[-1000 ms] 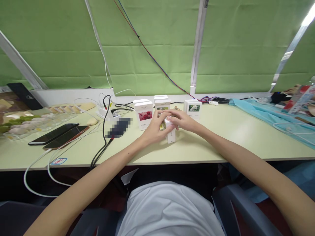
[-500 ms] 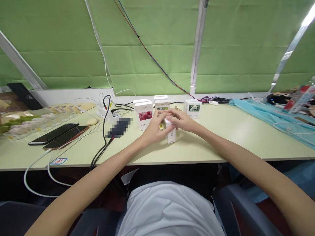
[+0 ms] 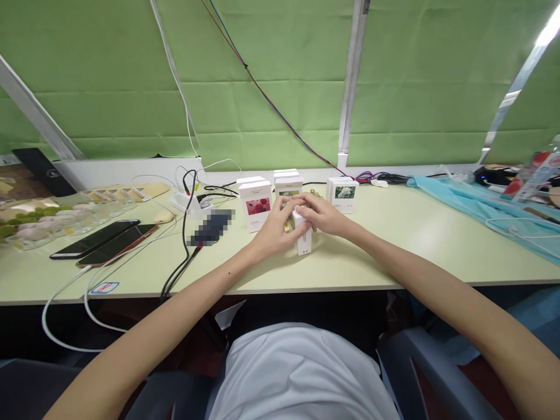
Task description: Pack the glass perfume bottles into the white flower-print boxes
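A small white carton (image 3: pixel 304 242) stands upright on the desk, its narrow printed side facing me. My left hand (image 3: pixel 278 225) is closed around its left side, the thumb near the top edge. From the right, my right hand (image 3: pixel 321 214) grips the same carton, fingers over its top and far side. The fingertips of both hands meet behind it, so most of its far face is hidden. Just beyond the left hand stand white boxes with a red flower picture (image 3: pixel 258 206). Behind both hands is a group of boxes with a green picture (image 3: pixel 287 185), partly covered.
White boxes with a white flower picture (image 3: pixel 343 194) stand right of my hands. To the left lie a pixelated dark device (image 3: pixel 212 227), black cables, a white power strip (image 3: pixel 192 201) and two phones (image 3: pixel 114 245). Blue sheeting (image 3: pixel 472 204) covers the right side. The desk's front edge (image 3: pixel 332 288) is near.
Almost nothing differs. The carton and both hands stay in the same place, with at most a very slight shift of the carton.
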{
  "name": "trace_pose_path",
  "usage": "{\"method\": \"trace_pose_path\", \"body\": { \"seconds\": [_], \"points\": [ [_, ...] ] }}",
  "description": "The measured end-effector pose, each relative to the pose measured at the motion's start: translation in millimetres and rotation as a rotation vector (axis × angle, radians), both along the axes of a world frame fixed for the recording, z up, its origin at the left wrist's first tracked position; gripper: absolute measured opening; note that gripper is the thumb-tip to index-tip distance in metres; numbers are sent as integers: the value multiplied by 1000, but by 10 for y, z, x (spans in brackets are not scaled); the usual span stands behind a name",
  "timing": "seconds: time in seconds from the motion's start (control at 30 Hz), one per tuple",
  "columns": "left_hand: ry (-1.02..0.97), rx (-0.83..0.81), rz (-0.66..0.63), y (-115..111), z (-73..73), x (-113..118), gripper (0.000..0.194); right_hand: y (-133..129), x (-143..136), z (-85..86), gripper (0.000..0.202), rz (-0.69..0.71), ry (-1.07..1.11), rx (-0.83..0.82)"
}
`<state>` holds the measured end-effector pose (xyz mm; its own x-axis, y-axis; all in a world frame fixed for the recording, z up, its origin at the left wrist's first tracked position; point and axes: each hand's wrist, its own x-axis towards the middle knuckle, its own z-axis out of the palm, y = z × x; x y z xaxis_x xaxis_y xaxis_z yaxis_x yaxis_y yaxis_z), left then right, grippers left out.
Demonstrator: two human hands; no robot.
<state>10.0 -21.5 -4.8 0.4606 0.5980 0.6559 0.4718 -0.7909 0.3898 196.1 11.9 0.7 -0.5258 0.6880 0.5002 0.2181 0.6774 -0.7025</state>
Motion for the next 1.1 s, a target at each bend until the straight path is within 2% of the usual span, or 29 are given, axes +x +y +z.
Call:
{"method": "trace_pose_path", "body": {
  "seconds": [0.2,0.3,0.6,0.7,0.9,1.0,1.1],
  "points": [
    [14,20,24,5,-16,-5,38,2,-11,-7,49,-17,4,0],
    [13,43,56,22,-37,-5,44,-20,-11,7,54,-10,19,3],
    [-58,154,116,58,-60,0,59,-67,-12,37,65,-116,15,12],
    [-72,150,138,59,-56,-1,59,-62,-16,33,63,-141,2,35],
    [-99,130,170,60,-62,11,55,-66,-38,37,46,-157,-22,185],
    [-102,115,174,62,-61,5,56,-71,-43,41,46,-174,-47,230],
    [-92,113,175,76,-62,-13,59,-89,-48,47,55,-160,-80,247]
  ]
}}
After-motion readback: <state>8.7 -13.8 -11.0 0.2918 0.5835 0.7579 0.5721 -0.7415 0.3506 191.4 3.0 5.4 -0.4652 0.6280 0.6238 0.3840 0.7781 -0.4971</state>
